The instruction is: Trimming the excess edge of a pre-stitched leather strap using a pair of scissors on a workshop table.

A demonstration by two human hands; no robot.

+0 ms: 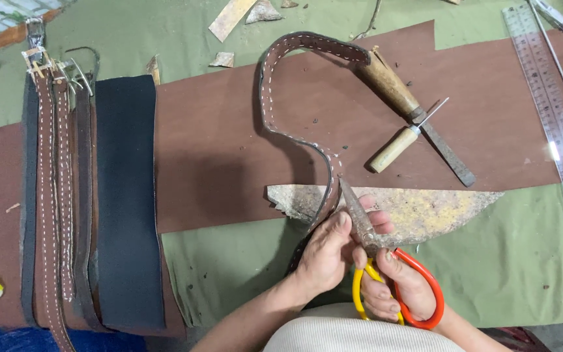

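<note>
While our left hand (326,251) pinches a brown stitched strap (270,98) near its end, our right hand (395,287) grips scissors (386,267) with one yellow and one orange loop, fingers through both. Seen from the head camera, the blades are nearly closed against the strap's edge, just above a rusted metal slab (425,208) lying on the table (529,254).

We judge the main risk to be a slip. The left thumb sits right beside the blades, so a skid off the leather could nick it. A wandering cut could also sever the white stitching that runs close to the strap's edge.

From the hands the strap curls away across a brown leather sheet (216,143) and loops back under a wooden-handled knife (412,107). It is dark brown with a dotted white seam along both edges, and stands partly on edge. An awl (402,140) lies against the knife, a clear ruler (548,98) to the right, finished belts (57,189) and a black panel (127,195) to the left.
</note>
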